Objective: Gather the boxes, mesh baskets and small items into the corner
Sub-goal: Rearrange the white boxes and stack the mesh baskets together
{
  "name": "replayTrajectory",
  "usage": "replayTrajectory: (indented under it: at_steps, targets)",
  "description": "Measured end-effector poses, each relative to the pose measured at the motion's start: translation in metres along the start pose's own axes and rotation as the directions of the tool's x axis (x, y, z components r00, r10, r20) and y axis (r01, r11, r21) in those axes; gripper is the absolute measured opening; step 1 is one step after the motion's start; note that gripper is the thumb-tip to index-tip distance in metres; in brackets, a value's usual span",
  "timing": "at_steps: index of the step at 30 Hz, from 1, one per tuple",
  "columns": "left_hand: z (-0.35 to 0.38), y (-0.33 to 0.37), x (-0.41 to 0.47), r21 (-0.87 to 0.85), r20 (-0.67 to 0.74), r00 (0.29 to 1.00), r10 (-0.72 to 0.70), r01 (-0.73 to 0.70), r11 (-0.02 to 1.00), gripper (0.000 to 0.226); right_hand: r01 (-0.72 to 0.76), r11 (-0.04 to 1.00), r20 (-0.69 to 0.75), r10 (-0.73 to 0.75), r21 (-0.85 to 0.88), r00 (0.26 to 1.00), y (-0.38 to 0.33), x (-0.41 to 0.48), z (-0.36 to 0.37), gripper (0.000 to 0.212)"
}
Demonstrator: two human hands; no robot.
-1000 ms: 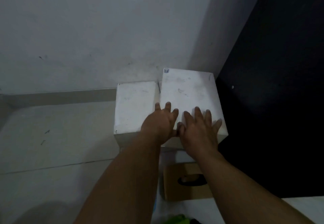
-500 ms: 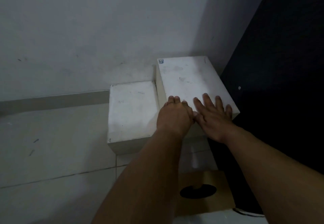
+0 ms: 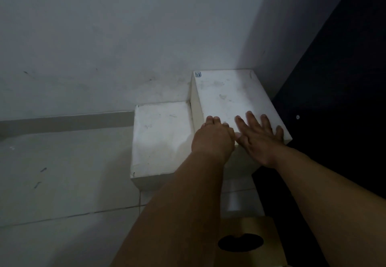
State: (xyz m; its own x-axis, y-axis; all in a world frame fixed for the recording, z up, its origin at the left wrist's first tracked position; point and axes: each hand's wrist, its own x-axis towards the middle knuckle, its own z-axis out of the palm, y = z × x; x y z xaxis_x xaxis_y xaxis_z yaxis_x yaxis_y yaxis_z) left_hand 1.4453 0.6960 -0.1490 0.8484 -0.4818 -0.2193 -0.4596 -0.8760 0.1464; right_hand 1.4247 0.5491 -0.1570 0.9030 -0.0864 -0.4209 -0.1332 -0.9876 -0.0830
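Taller white box (image 3: 229,95) is seen set into the corner, its far side against the pale wall (image 3: 125,37) and its right side along a dark panel (image 3: 334,99). A small label (image 3: 198,74) is carried on its far left corner. Both hands are placed on the near end of its top, side by side and touching. The right hand (image 3: 259,139) is laid flat with fingers spread; the left hand (image 3: 213,137) is set at the near left edge with its fingertips on the top. Nothing is gripped by either. A lower white box (image 3: 160,133) is stood just to the left, touching the taller one and also backed against the wall. A brown cardboard box (image 3: 250,225) with an oval cut-out is seen on the tiled floor (image 3: 62,172), nearer the camera, below the forearms.
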Motion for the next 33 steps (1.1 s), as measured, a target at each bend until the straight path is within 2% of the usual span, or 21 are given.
replayTrajectory:
  at_steps: [3,5,7,9,11,13,16,19,23,25,27,29,33]
  targets:
    - [-0.016,-0.020,-0.012,0.056,0.147,0.987,0.067,-0.076,0.996,0.064,-0.108,0.988,0.116,0.121,-0.107,0.986,-0.015,0.003,-0.020,0.065]
    - [-0.023,-0.041,-0.032,0.090,0.157,0.986,0.056,-0.070,0.993,0.057,-0.142,0.948,0.062,0.166,-0.285,0.984,-0.041,-0.002,-0.030,0.073]
    - [-0.026,-0.067,-0.061,0.114,0.078,0.997,0.009,-0.018,0.993,0.045,-0.084,0.929,-0.106,0.049,-0.359,0.993,-0.081,-0.016,-0.028,0.069]
    - [-0.029,-0.094,-0.094,0.134,-0.028,0.998,-0.048,0.052,0.990,0.037,0.060,0.957,-0.257,-0.137,-0.285,0.957,-0.127,-0.037,-0.020,0.053]
    - [-0.031,-0.120,-0.134,0.125,-0.132,0.983,-0.127,0.143,0.982,0.033,0.262,0.936,-0.317,-0.328,-0.235,0.890,-0.170,-0.060,-0.007,0.046]
    - [-0.032,-0.144,-0.178,0.145,-0.210,0.959,-0.192,0.225,0.964,0.029,0.446,0.874,-0.308,-0.486,-0.193,0.818,-0.210,-0.080,0.003,0.042]
    - [-0.031,-0.176,-0.255,0.193,-0.236,0.932,-0.277,0.324,0.926,0.026,0.643,0.741,-0.214,-0.672,-0.192,0.709,-0.266,-0.114,0.020,0.039]
    - [-0.023,-0.201,-0.345,0.208,-0.194,0.891,-0.410,0.445,0.871,0.028,0.800,0.559,-0.076,-0.827,-0.219,0.557,-0.315,-0.154,0.043,0.042]
    - [0.008,-0.214,-0.445,0.243,-0.041,0.829,-0.558,0.550,0.799,0.035,0.925,0.319,0.142,-0.926,-0.205,0.351,-0.357,-0.198,0.079,0.046]
    - [0.028,-0.213,-0.477,0.255,0.060,0.775,-0.629,0.598,0.760,0.036,0.950,0.231,0.229,-0.933,-0.211,0.278,-0.367,-0.214,0.098,0.047]
    - [0.048,-0.211,-0.496,0.272,0.176,0.717,-0.674,0.623,0.733,0.039,0.952,0.193,0.349,-0.898,-0.236,0.269,-0.372,-0.225,0.114,0.055]
    - [0.066,-0.210,-0.505,0.284,0.263,0.675,-0.689,0.628,0.724,0.046,0.941,0.211,0.433,-0.846,-0.265,0.312,-0.373,-0.231,0.127,0.062]
    - [0.091,-0.202,-0.509,0.237,0.310,0.628,-0.714,0.676,0.698,0.056,0.922,0.220,0.464,-0.812,-0.318,0.354,-0.365,-0.236,0.152,0.059]
